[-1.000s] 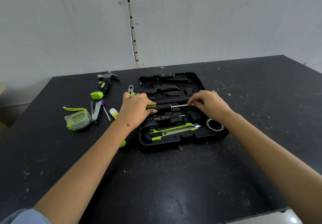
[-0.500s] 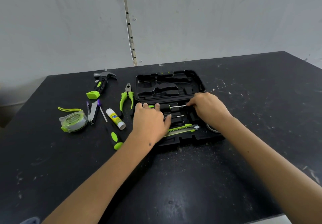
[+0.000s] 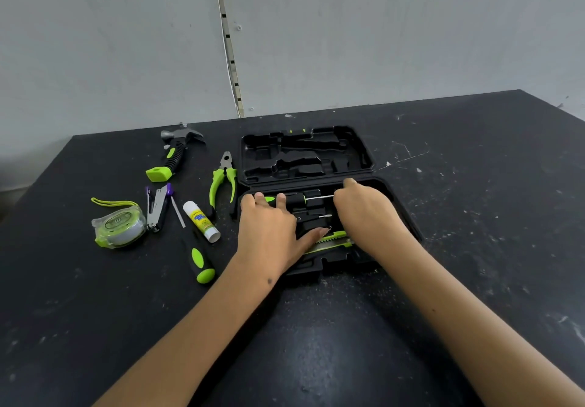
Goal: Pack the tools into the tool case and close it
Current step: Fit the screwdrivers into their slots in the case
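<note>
The black tool case lies open in the middle of the table, its lid (image 3: 304,153) flat at the back and its base (image 3: 319,269) towards me. A black screwdriver (image 3: 304,199) with a green end lies across the base's upper slot. My left hand (image 3: 269,232) rests flat on its handle, fingers spread and thumb reaching toward the green utility knife (image 3: 335,238) in the front slot. My right hand (image 3: 364,213) covers the base's right side, with its fingers closed around the tip of the screwdriver's shaft. A small thin tool (image 3: 323,216) sits in the slot between.
Left of the case lie pliers (image 3: 223,178), a hammer (image 3: 175,156), a stapler (image 3: 156,207), a tape measure (image 3: 118,227), a glue stick (image 3: 201,221) and a second screwdriver (image 3: 201,262). The black table ends at a grey wall behind.
My left hand has gone from gripping the screwdriver's handle to lying flat on it, lower in the case. The screwdriver has sunk into its slot. My right hand stays at the shaft.
</note>
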